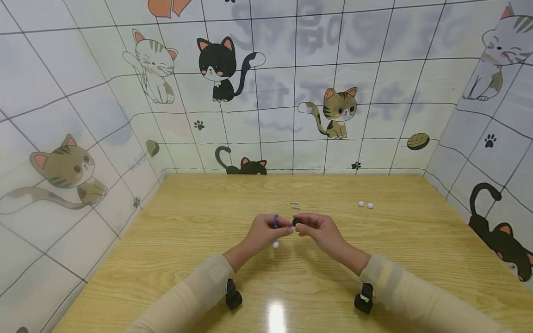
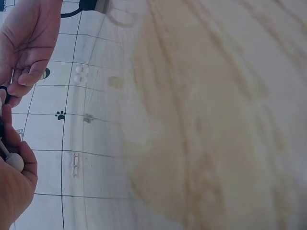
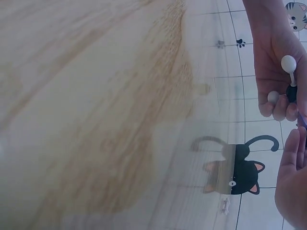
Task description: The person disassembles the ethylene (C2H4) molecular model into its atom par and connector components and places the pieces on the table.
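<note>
Both hands meet above the middle of the desk, a light wood-grain top (image 1: 200,277), their fingertips nearly together. In our left hand (image 1: 265,232) we grip a thin purple piece (image 1: 275,222) between thumb and fingers, and a smooth white ball (image 1: 275,244) shows just below that hand. With our right hand (image 1: 325,231) we pinch a small round black piece (image 1: 297,222) by thumb and fingers. The purple tip comes right up to the black piece; we cannot tell whether they are joined.

In the right wrist view, we see a white ball on a short white stem beside a black part at the left hand, and a second white ball by its fingers.

Beyond the hands, two slim pale sticks (image 1: 295,207) lie side by side on the desk; farther right, two loose white balls (image 1: 370,206) sit near each other.
</note>
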Available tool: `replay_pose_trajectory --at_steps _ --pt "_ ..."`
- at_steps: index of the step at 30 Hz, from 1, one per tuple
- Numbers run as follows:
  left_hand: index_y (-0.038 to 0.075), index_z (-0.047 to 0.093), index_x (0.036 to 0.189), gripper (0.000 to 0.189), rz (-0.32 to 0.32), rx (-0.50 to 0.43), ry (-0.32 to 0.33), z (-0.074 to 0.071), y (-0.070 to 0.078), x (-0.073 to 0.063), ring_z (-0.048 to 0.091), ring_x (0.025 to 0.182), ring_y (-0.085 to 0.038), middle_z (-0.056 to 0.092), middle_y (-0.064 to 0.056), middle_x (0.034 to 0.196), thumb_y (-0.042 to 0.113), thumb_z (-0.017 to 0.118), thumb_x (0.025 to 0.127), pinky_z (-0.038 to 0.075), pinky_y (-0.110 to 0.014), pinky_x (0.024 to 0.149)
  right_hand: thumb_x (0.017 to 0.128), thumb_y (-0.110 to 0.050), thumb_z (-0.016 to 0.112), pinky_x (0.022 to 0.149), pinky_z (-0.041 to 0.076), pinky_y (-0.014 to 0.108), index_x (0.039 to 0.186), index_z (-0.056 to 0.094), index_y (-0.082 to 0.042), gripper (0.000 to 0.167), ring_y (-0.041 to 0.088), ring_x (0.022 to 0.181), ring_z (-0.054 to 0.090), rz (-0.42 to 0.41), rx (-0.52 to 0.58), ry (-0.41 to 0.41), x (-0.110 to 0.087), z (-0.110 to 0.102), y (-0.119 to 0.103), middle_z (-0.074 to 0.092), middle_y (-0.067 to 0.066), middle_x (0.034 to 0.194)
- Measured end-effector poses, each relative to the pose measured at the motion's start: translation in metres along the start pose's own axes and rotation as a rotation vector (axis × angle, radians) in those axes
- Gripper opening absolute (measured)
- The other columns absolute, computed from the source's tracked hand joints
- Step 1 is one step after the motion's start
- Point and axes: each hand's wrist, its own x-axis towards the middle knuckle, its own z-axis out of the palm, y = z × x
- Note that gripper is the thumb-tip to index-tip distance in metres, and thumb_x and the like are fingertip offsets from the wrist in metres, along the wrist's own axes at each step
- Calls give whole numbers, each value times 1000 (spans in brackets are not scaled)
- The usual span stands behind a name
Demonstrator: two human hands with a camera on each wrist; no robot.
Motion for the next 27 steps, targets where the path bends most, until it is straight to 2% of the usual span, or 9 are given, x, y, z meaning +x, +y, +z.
replay_pose_trajectory --at_steps 3,7,10,14,19,21,27 --pt "-1 76 94 15 5 0 -5 -1 -1 0 54 64 -8 71 -3 85 11 77 84 46 -21 57 94 -14 66 82 55 35 128 59 6 40 29 96 66 -37 -11 -33 0 -2 1 65 20 114" --pt "0 76 92 12 7 -6 -9 -2 -1 0 54 66 -9 72 -3 87 10 76 85 45 -21 58 94 -16 67 80 55 37 125 63 3 36 36 96 65 -77 -45 -64 1 -5 4 68 11 109" --pt "-1 76 91 11 14 -21 -15 -2 -1 0 56 68 -10 72 -6 89 9 75 86 45 -21 59 93 -16 68 80 55 37 123 64 0 35 30 95 66 -63 -59 -76 2 -7 4 68 6 107" --pt "-5 74 92 13 10 -52 -20 -3 -1 1 57 70 -11 72 -11 92 7 75 86 45 -21 59 91 -15 70 82 54 34 124 63 2 38 19 95 66 -14 -62 -80 2 -8 4 67 11 112" --pt "-5 74 93 14 -25 -61 -17 -3 0 1 56 71 -10 71 -13 95 6 75 85 45 -21 60 90 -8 70 83 54 32 124 61 9 39 16 96 66 8 -66 -75 3 -10 4 68 17 111" --pt "-6 74 93 12 -35 -56 -20 -3 3 0 56 70 -10 71 -14 96 4 74 86 45 -21 60 90 -7 70 82 54 31 123 60 10 38 15 95 67 4 -65 -77 3 -11 5 68 17 110" --pt "-9 72 89 8 -29 -40 -19 -4 28 -5 57 70 -9 72 -14 91 -1 71 86 46 -21 61 92 -9 68 82 54 33 120 61 10 34 21 92 67 -19 -84 -89 4 -10 6 67 21 107"
